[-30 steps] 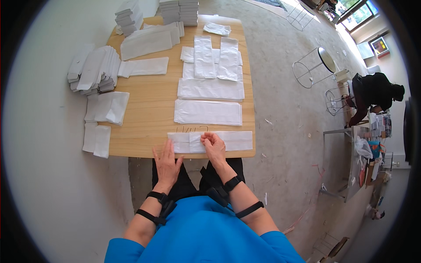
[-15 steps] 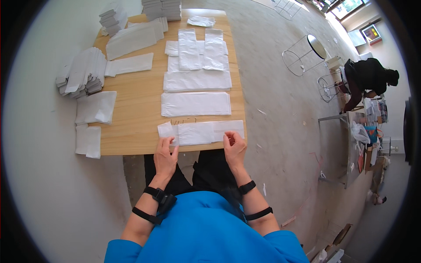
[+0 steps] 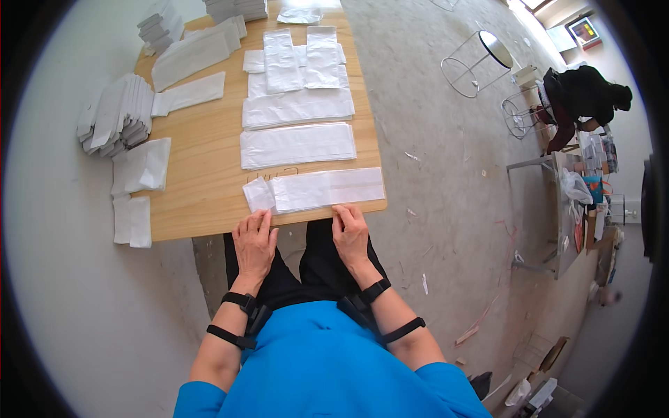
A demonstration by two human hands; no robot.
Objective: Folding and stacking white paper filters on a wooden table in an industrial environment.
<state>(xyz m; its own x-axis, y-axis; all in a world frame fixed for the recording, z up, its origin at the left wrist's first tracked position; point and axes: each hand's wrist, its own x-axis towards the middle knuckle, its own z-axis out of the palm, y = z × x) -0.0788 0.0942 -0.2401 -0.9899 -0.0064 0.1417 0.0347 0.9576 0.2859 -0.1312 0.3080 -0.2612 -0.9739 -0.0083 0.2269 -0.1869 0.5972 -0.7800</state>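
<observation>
A white strip is seemingly being aligned at the table edge; left hand loosely spread, apparently empty; right hand half-curled, grip unclear. Careful squaring seems required.

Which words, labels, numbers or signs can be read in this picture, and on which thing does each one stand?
Dark handwritten marks on the wooden table, beside the long white strip: too unclear to read.
Framed panel at the upper right: too small to read.
Long white strip: no readable text.
</observation>
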